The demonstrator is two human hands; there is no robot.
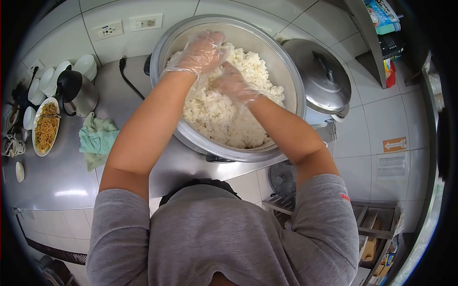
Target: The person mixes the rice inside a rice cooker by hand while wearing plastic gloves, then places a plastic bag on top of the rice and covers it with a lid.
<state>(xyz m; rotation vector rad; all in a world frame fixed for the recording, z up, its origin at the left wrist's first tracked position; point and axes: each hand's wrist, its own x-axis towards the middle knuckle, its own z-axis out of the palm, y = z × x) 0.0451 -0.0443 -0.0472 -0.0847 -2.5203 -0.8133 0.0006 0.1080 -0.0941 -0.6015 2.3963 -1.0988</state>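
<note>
A wide metal pot [167, 35] full of cooked white rice [229, 119] stands on the steel counter. Both of my hands wear clear plastic gloves and are inside its rim. At the far side, my left hand [204, 50] is over the rice with its fingers curled; what lies in them is hidden. Nearer the middle, my right hand [234, 85] reaches into the rice from the right, its fingertips hidden by the rice and the left glove.
Right of the pot sits a metal lid [319, 76] with a black handle. On the left are a steel jug [78, 93], stacked white bowls [86, 66], a plate of noodles [46, 126] and a green cloth [98, 138]. A black plug cord [129, 78] lies by the pot.
</note>
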